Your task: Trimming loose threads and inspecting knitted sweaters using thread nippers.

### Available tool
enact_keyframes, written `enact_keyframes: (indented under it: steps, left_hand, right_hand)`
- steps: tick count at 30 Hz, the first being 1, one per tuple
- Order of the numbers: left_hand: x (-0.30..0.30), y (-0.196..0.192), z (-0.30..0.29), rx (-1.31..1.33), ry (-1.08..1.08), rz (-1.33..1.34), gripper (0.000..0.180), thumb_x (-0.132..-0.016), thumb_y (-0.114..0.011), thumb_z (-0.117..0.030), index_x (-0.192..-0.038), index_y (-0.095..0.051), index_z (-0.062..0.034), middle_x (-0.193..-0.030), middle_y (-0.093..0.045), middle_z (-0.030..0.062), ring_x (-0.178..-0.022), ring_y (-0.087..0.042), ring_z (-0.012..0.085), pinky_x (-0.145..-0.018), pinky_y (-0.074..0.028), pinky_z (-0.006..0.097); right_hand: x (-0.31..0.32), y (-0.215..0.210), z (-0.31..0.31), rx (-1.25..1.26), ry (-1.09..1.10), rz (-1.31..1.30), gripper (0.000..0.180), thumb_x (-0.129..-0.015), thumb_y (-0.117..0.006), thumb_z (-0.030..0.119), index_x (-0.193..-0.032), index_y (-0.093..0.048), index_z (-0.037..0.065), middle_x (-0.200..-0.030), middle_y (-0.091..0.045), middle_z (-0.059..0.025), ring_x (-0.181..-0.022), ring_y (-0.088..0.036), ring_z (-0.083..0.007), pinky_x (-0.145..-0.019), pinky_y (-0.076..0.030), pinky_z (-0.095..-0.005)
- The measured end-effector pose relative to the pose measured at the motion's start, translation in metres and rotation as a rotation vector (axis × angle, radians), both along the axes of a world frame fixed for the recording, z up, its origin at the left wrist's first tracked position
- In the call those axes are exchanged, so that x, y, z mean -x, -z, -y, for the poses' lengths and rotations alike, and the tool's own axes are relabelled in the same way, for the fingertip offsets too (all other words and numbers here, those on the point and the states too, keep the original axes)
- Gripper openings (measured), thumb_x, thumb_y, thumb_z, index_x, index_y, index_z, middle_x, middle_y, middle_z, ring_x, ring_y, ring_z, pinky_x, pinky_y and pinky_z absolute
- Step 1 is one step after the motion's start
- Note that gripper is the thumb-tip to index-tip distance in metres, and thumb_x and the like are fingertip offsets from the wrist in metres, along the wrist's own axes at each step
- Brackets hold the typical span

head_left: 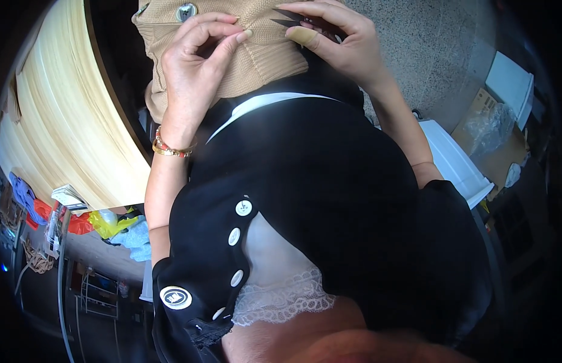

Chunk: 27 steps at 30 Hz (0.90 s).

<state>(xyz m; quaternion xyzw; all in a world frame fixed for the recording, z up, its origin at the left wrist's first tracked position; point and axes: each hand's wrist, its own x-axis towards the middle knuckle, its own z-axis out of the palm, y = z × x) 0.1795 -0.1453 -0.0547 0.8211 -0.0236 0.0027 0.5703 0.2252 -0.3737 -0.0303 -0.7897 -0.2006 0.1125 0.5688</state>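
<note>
A tan knitted garment (266, 54) with a ribbed edge and dark buttons lies over my lap. My left hand (193, 63) is over its left part, thumb and fingers drawn together in a pinch above the knit. Whatever is between those fingertips is too small to make out. In my right hand (347, 45) is a small pair of dark thread snips (285, 22), blades parted and pointing left toward the left fingertips. The grip end of the snips is mostly hidden by the fingers. A yellowish covering wraps my right thumb.
To the left stands a pale wood-grain table (69, 103) with a dark edge. Coloured bags (108, 222) and cloths hang or lie below it. On the right are a white plastic bin (453, 160), cardboard and clear plastic wrap (489, 124) on the speckled floor (414, 36).
</note>
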Motion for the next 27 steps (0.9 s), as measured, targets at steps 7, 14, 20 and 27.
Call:
enact_keyframes:
  steps: [7,14,20,27]
  left_hand:
    - [0.004,0.012,0.002,0.15,-0.027,0.034,0.009,-0.089,-0.074,-0.004,-0.097,-0.072,-0.0009,-0.11,-0.069,0.0063,-0.09,-0.067,0.0097,-0.081,-0.057,0.022]
    - [0.006,0.016,0.006,0.201,-0.06,0.037,0.014,-0.09,-0.074,-0.007,-0.103,-0.071,-0.0032,-0.107,-0.069,0.0054,-0.09,-0.067,0.0103,-0.08,-0.056,0.023]
    - [-0.003,0.006,0.01,-0.211,0.034,0.152,0.019,-0.087,-0.076,-0.01,-0.106,-0.075,-0.0081,-0.097,-0.067,0.0049,-0.073,-0.061,0.0118,-0.067,-0.052,0.024]
    - [-0.003,0.005,0.008,-0.216,0.012,0.142,0.013,-0.087,-0.077,-0.008,-0.099,-0.076,-0.0038,-0.096,-0.066,0.0048,-0.072,-0.061,0.0095,-0.066,-0.052,0.023]
  right_hand:
    - [0.0,0.005,-0.002,0.032,-0.057,0.054,0.032,-0.085,-0.079,0.01,-0.115,-0.072,0.0,-0.083,-0.064,-0.0046,-0.066,-0.054,-0.0096,-0.057,-0.042,-0.0246]
    - [0.001,0.008,-0.003,0.036,-0.041,0.052,0.032,-0.085,-0.078,0.009,-0.115,-0.072,0.0,-0.083,-0.064,-0.0051,-0.066,-0.055,-0.0101,-0.058,-0.043,-0.0242]
    - [-0.002,0.019,-0.002,-0.165,-0.053,0.241,0.031,-0.086,-0.077,0.009,-0.115,-0.072,0.0,-0.081,-0.062,-0.0042,-0.066,-0.054,-0.01,-0.058,-0.042,-0.024]
    - [0.001,0.004,-0.002,0.008,0.002,0.068,0.031,-0.086,-0.077,0.008,-0.115,-0.072,0.0,-0.08,-0.061,-0.0034,-0.065,-0.052,-0.0099,-0.058,-0.042,-0.0239]
